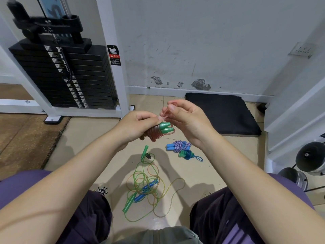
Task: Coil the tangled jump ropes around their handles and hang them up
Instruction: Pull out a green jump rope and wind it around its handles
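Black weight stack [61,74] w/ white frame, dark mat [223,115], dumbbells [311,158] at right.

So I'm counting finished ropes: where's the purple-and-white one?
In the head view the purple-and-white rope lies coiled on the floor, below the right hand, touching the coiled blue rope just nearer the person.

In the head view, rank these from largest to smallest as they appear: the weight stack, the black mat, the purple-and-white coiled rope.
1. weight stack
2. black mat
3. purple-and-white coiled rope

Apparent size only; distances from the camera differ.
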Demonstrator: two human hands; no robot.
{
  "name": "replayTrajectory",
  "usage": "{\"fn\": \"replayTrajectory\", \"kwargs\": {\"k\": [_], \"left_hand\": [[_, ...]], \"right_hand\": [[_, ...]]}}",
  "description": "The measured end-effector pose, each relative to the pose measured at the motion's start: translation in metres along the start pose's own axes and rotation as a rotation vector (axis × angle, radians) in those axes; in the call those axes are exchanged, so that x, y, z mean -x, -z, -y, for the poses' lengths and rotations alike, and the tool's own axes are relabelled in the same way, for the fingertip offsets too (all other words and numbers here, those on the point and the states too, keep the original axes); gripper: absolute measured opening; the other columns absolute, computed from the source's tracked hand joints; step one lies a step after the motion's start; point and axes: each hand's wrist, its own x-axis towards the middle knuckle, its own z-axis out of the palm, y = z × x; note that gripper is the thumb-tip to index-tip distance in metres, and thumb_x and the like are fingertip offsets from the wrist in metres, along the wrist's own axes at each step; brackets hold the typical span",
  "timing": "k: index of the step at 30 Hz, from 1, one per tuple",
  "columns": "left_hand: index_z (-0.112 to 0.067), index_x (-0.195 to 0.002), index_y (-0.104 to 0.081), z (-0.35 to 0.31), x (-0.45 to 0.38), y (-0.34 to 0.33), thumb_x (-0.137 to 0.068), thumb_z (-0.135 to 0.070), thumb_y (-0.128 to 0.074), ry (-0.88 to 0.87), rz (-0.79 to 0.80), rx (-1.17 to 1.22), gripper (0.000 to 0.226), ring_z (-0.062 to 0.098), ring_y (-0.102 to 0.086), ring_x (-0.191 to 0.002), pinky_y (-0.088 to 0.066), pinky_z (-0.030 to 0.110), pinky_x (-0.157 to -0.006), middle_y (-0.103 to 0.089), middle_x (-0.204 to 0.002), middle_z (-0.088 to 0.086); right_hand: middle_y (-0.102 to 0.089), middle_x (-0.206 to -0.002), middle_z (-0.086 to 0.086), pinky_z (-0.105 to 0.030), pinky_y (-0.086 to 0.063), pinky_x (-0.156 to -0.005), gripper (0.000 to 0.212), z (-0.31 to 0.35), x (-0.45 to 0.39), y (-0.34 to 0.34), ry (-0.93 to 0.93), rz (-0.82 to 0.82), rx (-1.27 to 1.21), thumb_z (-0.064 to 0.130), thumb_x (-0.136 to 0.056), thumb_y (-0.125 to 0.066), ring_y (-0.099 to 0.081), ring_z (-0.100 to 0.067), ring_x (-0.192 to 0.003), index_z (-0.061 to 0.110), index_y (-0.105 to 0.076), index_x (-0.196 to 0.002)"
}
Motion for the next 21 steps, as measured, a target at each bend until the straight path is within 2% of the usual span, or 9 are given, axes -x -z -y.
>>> {"fn": "replayTrajectory", "kwargs": {"k": [4,8,10,13,16,21], "left_hand": [[-0.013,-0.087,-0.074,0.0024,0.0005,-0.0028,-0.092,-0.03,-0.066,0.023,0.025,0.005,0.02,0.024,-0.064,-0.064,-0.034,0.026,-0.052,-0.072,-0.079,0.022],[-0.016,-0.086,-0.073,0.0024,-0.0014,-0.0089,-0.093,-0.029,-0.064,0.032,0.056,0.033,0.018,0.024,-0.064,-0.061,-0.035,0.026,-0.05,-0.072,-0.074,0.017],[-0.016,-0.087,-0.072,0.0026,-0.0027,-0.0085,-0.095,-0.029,-0.062,0.032,0.062,0.055,0.018,0.026,-0.065,-0.062,-0.035,0.026,-0.05,-0.073,-0.078,0.021],[-0.014,-0.091,-0.071,0.0036,-0.0035,-0.0051,-0.095,-0.028,-0.059,0.051,0.04,0.126,0.019,0.028,-0.065,-0.062,-0.035,0.027,-0.05,-0.072,-0.084,0.024],[-0.015,-0.093,-0.069,0.0033,-0.0046,-0.0014,-0.096,-0.029,-0.056,0.086,0.031,0.195,0.019,0.028,-0.064,-0.061,-0.035,0.027,-0.05,-0.072,-0.085,0.021],[-0.012,-0.098,-0.068,0.0037,-0.0041,-0.002,-0.096,-0.03,-0.058,0.102,0.067,0.182,0.021,0.028,-0.065,-0.061,-0.035,0.027,-0.049,-0.073,-0.086,0.021]], "right_hand": [[-0.066,-0.069,-0.013,-0.032,-0.057,-0.067,0.022,0.0018,-0.0007,-0.0029,0.065,-0.056,-0.021,0.003,-0.087,-0.067,-0.065,-0.025,-0.061,0.005,-0.053,-0.103],[-0.061,-0.062,-0.011,-0.03,-0.054,-0.058,0.024,0.0028,-0.0033,-0.0037,0.063,-0.075,-0.026,0.003,-0.087,-0.067,-0.059,-0.023,-0.054,0.012,-0.045,-0.083],[-0.063,-0.068,-0.012,-0.03,-0.054,-0.061,0.021,0.0037,-0.0038,-0.0032,0.039,-0.039,-0.026,0.005,-0.087,-0.067,-0.062,-0.024,-0.06,0.012,-0.047,-0.083],[-0.068,-0.092,-0.018,-0.032,-0.057,-0.074,0.021,0.0054,-0.0042,-0.0005,0.008,0.054,-0.044,0.004,-0.083,-0.068,-0.068,-0.027,-0.079,0.007,-0.053,-0.098],[-0.068,-0.109,-0.018,-0.029,-0.055,-0.078,0.024,0.0074,-0.0041,0.0015,-0.02,0.155,-0.014,0.004,-0.085,-0.063,-0.068,-0.023,-0.089,0.001,-0.059,-0.109],[-0.069,-0.112,-0.014,-0.03,-0.054,-0.084,0.022,0.0069,-0.0043,0.0056,-0.005,0.194,0.025,0.008,-0.095,-0.052,-0.066,-0.023,-0.094,0.003,-0.065,-0.112]]}}
